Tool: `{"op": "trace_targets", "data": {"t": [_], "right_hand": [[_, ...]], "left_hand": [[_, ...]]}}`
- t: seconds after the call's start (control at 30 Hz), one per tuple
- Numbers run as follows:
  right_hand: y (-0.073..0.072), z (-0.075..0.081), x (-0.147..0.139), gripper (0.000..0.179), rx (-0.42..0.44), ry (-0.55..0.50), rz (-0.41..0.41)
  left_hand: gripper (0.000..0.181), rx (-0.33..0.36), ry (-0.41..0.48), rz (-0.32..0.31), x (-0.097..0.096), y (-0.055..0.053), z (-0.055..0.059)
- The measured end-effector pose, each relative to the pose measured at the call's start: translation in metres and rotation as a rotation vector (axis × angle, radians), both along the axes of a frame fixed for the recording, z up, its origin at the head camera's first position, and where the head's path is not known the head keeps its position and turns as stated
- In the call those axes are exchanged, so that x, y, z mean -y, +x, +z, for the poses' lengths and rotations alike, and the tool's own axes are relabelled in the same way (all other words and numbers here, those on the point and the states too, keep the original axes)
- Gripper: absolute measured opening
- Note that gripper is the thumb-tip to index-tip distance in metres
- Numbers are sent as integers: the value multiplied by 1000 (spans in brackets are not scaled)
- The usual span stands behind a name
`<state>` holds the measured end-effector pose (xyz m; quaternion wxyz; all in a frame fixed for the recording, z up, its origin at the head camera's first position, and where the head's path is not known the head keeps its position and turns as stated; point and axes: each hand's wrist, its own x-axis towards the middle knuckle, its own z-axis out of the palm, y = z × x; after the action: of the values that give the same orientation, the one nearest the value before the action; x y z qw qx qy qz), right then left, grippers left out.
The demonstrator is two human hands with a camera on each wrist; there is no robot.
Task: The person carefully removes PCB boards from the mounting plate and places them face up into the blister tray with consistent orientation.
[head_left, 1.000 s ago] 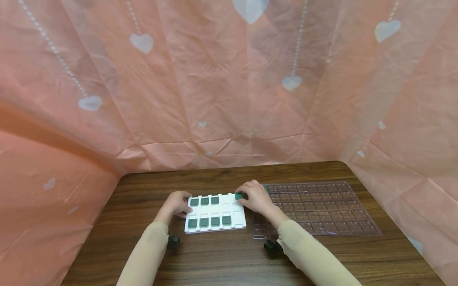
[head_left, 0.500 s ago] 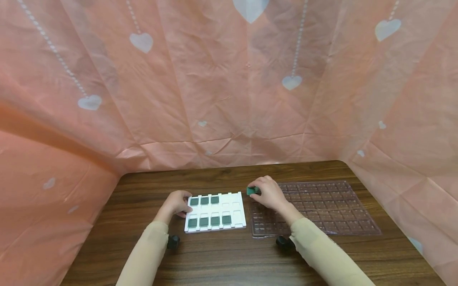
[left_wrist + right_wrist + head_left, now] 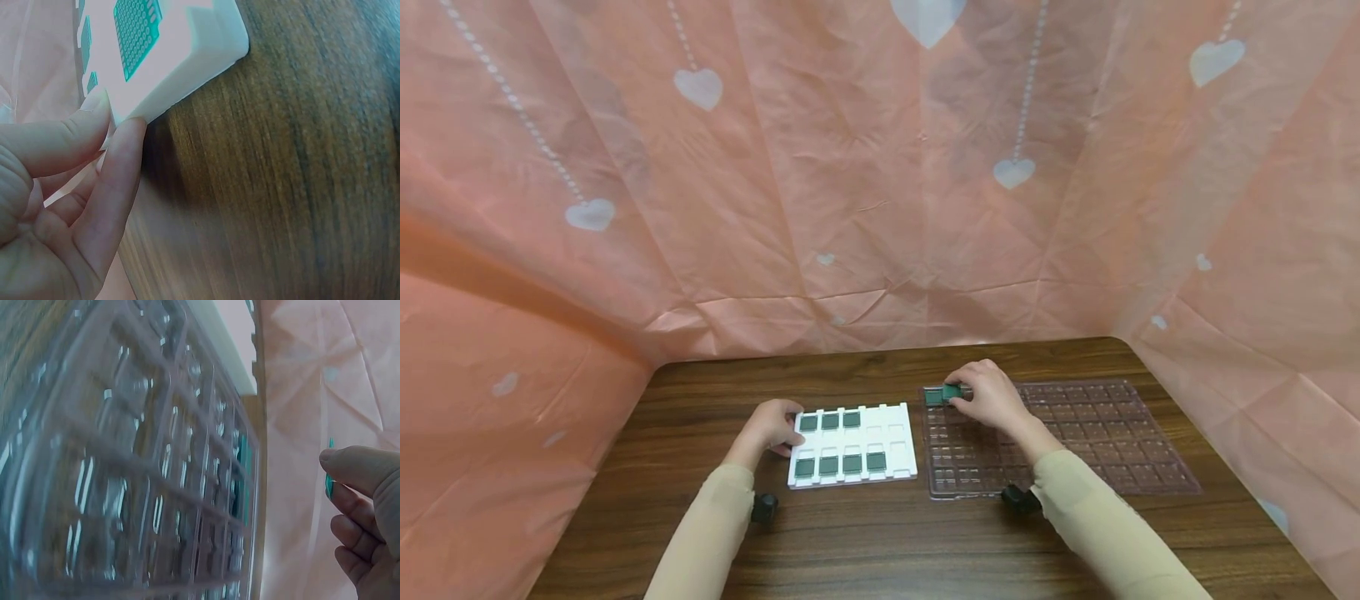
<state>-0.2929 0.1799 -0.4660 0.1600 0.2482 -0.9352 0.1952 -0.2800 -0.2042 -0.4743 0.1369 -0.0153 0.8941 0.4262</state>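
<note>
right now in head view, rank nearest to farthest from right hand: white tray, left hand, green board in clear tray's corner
1. Green board, far-left corner of clear tray
2. White tray, left of clear tray
3. Left hand, at white tray's left edge

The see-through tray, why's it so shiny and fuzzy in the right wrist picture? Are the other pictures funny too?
Right wrist: light bounces off the clear tray, making white glints, and its near edge is blurry; left wrist: the white tray looks washed out, with a dark shadow on the wooden table; head: light looks softer, but the green squares look tiny.
</note>
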Motion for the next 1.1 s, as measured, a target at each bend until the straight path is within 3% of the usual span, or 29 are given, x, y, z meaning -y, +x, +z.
{"op": "trace_targets", "data": {"t": [0.53, 1.1], "right_hand": [[-10, 1, -25, 24, 66, 45, -39], [-20, -11, -38, 23, 117, 100, -77]], "left_hand": [[60, 16, -25, 9, 0, -4, -4], [59, 12, -27, 11, 1, -5, -7]]}}
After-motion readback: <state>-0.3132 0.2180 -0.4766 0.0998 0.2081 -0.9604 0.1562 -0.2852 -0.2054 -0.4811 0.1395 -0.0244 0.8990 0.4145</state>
